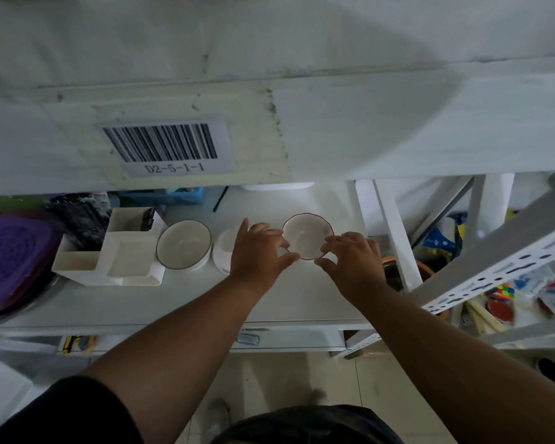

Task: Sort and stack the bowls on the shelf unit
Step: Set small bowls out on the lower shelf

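Note:
A small white bowl with a wavy red rim (305,233) sits upright on the white shelf (269,302), held from both sides. My left hand (259,251) grips its left edge and my right hand (353,259) grips its right and near edge. Partly hidden behind my left hand stands another white bowl (223,248). Further left stands a larger white bowl with a dark rim (184,244), empty and upright.
A white compartment organizer (122,254) stands left of the bowls, with a purple basket (10,261) beyond it. An upper shelf with a barcode label (164,145) overhangs close above. To the right are white frame legs (394,238), an orange-rimmed pot (401,270) and a perforated metal rail (507,267).

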